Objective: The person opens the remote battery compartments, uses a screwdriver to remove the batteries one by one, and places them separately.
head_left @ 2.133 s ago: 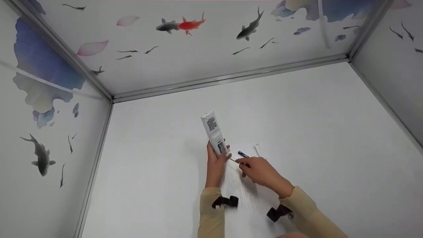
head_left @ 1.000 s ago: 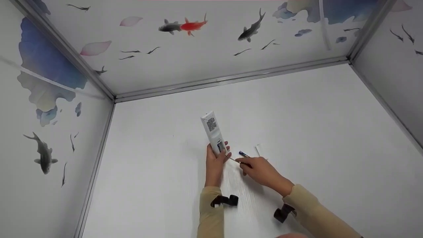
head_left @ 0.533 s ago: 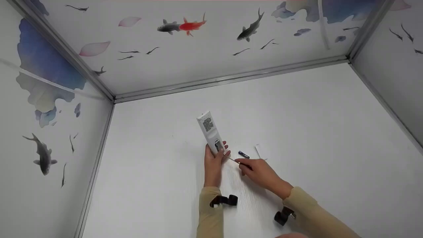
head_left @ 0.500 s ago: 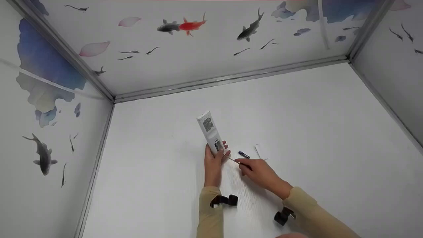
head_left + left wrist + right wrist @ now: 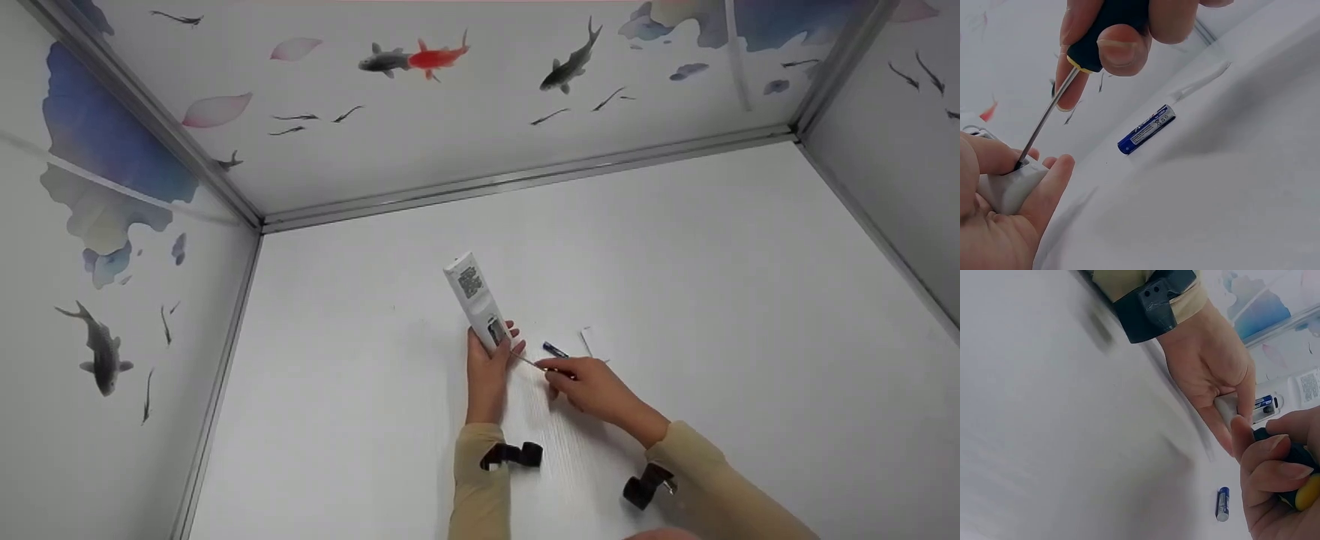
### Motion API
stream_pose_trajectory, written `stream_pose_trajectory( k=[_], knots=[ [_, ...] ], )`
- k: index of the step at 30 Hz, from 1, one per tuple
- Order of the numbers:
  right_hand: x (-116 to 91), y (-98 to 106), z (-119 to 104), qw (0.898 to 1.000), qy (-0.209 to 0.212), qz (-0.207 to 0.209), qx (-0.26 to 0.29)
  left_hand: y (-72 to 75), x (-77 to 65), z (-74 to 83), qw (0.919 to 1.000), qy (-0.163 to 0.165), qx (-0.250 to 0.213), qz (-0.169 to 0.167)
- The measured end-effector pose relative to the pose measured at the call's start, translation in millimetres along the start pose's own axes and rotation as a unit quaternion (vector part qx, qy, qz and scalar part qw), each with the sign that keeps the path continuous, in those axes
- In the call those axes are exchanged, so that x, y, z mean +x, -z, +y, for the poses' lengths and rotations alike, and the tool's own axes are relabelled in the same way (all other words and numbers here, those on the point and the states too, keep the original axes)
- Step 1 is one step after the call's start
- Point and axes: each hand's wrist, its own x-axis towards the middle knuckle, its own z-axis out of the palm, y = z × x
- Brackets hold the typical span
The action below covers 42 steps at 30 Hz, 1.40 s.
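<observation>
One battery (image 5: 1147, 130) on white tabletop (image 5: 360, 345), fish-painted walls (image 5: 450, 135) beyond

A white remote (image 5: 480, 302) tilts, back showing, battery slot (image 5: 496, 330) uncovered; a dark-handled screwdriver (image 5: 1067, 84) slants, tip at the remote's near end.

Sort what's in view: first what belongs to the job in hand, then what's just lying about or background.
Belongs to the job:
white remote, in the left hand
screwdriver, in the right hand
battery inside the remote
loose battery, probably
loose white piece, perhaps off the remote

Just background:
wrist cameras
fish prints on the wall
</observation>
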Motion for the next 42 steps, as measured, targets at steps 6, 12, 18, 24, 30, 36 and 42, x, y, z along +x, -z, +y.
stream_pose_trajectory(
  k=[6, 12, 18, 24, 30, 36, 42],
  knots=[
    [-0.7, -4.4, -1.9, 0.999, 0.022, 0.020, -0.028, 1.1, 0.8, -0.3, 0.9992, 0.004, -0.039, 0.000],
    [1.0, -2.6, -2.7, 0.995, 0.061, 0.040, -0.065, 2.5, 0.7, 0.3, 0.9994, -0.006, -0.032, -0.012],
    [-0.5, -4.0, -1.2, 0.995, 0.071, 0.038, -0.065, 2.7, 0.5, 0.5, 0.9987, -0.003, -0.048, -0.019],
    [-1.0, 6.7, -11.5, 0.993, 0.066, 0.024, -0.092, 1.7, 1.8, -2.1, 0.9994, -0.011, -0.018, -0.029],
    [-2.0, 5.7, -15.5, 0.993, 0.055, 0.042, -0.093, 0.0, 1.7, -0.6, 0.9994, -0.011, -0.016, -0.030],
    [1.8, 7.8, -16.1, 0.993, 0.058, 0.039, -0.099, -4.6, -3.5, 9.9, 0.9990, 0.011, -0.016, -0.039],
    [4.1, 16.6, -18.9, 0.993, 0.066, 0.002, -0.096, -6.4, -7.8, 22.0, 0.9989, 0.001, -0.013, -0.045]
  ],
)
